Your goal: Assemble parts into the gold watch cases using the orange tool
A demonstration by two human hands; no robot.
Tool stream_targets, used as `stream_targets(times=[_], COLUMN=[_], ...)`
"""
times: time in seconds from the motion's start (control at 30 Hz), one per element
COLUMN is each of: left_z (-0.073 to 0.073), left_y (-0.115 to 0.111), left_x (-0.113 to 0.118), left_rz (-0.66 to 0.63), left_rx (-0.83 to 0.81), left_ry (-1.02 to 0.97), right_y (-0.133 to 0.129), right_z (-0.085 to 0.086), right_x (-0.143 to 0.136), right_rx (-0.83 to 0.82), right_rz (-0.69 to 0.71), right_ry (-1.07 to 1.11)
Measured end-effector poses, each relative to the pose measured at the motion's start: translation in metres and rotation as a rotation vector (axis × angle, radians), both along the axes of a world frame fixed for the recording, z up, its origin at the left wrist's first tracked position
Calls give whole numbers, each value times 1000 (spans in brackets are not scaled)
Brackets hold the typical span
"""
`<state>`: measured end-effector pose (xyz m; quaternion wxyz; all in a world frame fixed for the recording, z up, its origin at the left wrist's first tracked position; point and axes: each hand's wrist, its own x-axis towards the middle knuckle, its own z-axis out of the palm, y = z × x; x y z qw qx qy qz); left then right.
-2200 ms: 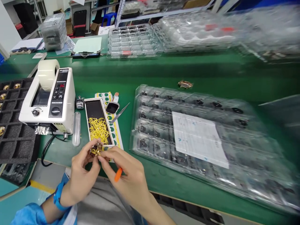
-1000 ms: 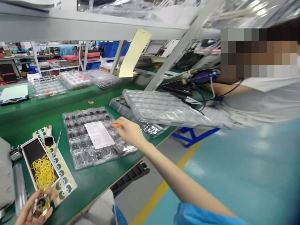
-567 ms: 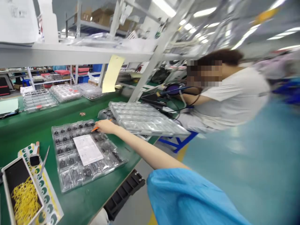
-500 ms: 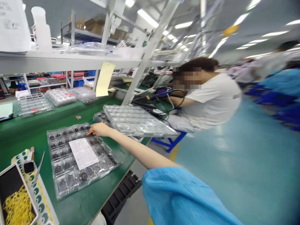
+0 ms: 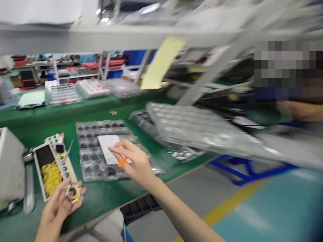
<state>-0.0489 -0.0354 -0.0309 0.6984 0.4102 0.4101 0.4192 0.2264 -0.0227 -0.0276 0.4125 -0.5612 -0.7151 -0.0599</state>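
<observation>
My left hand (image 5: 59, 203), low at the left, holds a small round metal part (image 5: 73, 192) with a hole in its middle, fingers around its edge. My right hand (image 5: 135, 159) is closed on an orange tool (image 5: 122, 162), over a clear compartment tray (image 5: 87, 146) of small black parts. A white paper (image 5: 106, 151) lies on that tray, partly behind my right hand. Just beyond my left hand is a box of yellow rings (image 5: 51, 174), beside a white strip with green-edged holes (image 5: 66, 164) and tweezers (image 5: 69, 148).
Stacked clear trays (image 5: 186, 126) stand right of the tray, overhanging the green table (image 5: 101, 198). A slanted metal post (image 5: 209, 77) and a hanging yellow paper (image 5: 161, 64) are behind. A grey machine (image 5: 11, 168) is at far left. Another person's arm (image 5: 300, 110) shows at right.
The view has swung left and down. My left hand with the metal part has come into view. My right hand has drawn back from the tray's far edge, still with the orange tool.
</observation>
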Motion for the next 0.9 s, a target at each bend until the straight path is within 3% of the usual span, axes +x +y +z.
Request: stream_targets(times=[0.1, 0.2, 0.27, 0.5, 0.9], left_z=[-3, -5, -6, -7, -17], left_y=[-2, -7, -11, -25, -27], left_x=[4, 1, -3, -15, -22], left_rz=[-42, -80, -96, -108, -92], left_rx=[-15, 30, 87, 247, 276], left_ry=[-83, -124, -126, -40, 44], right_y=[-32, -44, -42, -29, -19], right_z=[-4, -3, -2, 3, 6], right_x=[-56, -91, -103, -115, -122], right_rx=[47, -86, -219, -498, -646], right_rz=[147, 220, 265, 396, 403], right_ry=[279, 581, 664, 724, 741])
